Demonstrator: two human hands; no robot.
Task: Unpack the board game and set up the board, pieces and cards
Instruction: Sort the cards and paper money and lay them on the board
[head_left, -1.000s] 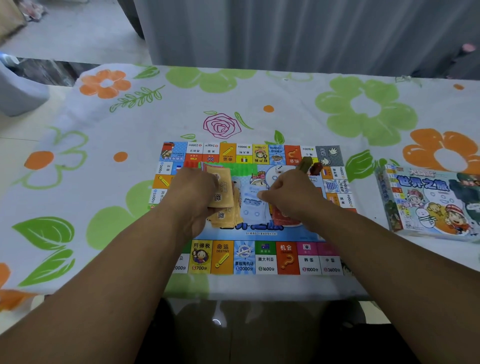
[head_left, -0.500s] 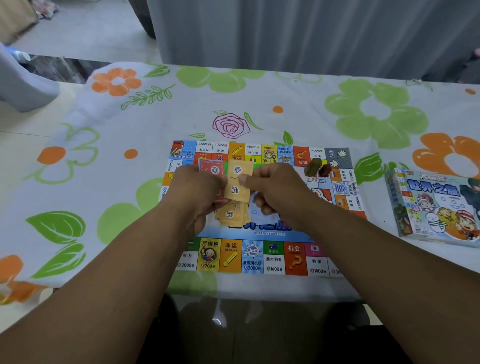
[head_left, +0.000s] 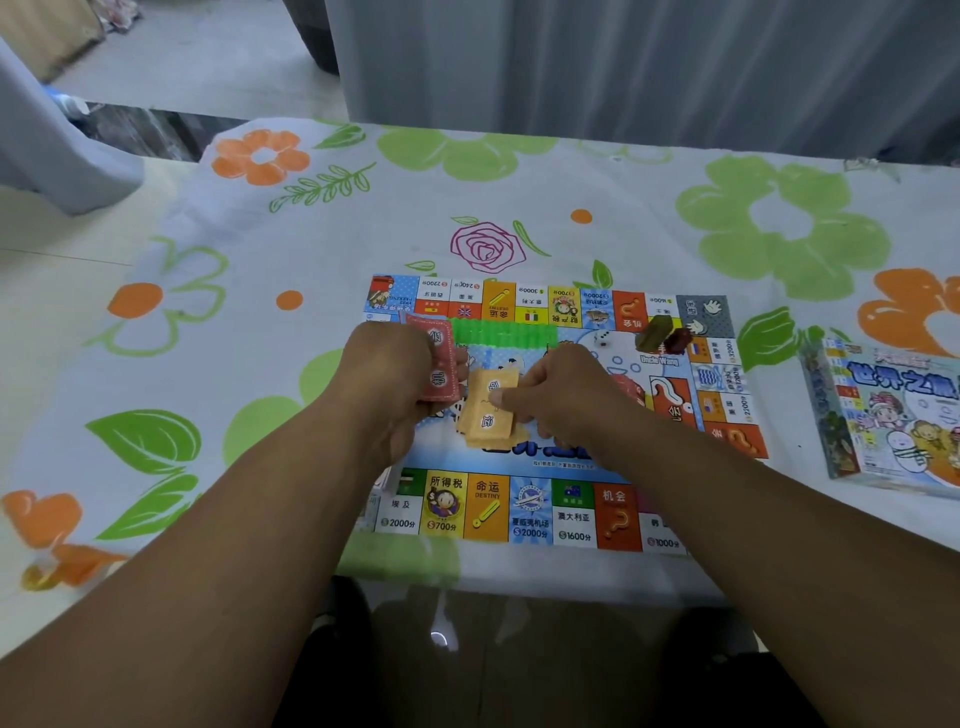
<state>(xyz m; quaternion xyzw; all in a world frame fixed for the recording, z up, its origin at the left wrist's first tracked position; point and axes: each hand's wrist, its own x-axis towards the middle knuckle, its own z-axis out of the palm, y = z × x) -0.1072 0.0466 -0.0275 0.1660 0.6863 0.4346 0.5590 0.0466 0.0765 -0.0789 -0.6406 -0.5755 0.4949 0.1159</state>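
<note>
Currently: left grip (head_left: 384, 387) holds red cards (head_left: 440, 364); right grip (head_left: 563, 397) pinches orange cards (head_left: 485, 410). Loose stack may skid across board (head_left: 524, 514).

My right hand (head_left: 561, 395) is pinching thin, matt paper yellow cards (head_left: 488, 410); my left hand (head_left: 389, 384) is gripping red cards (head_left: 439, 364) of the same paper. The board (head_left: 530, 512) is showing smooth, faintly glossy card, lying on a matt cloth tablecloth (head_left: 623, 234). The far green strip (head_left: 504, 332) is looking like translucent plastic; the box (head_left: 893, 415) at right is gleaming.
</note>
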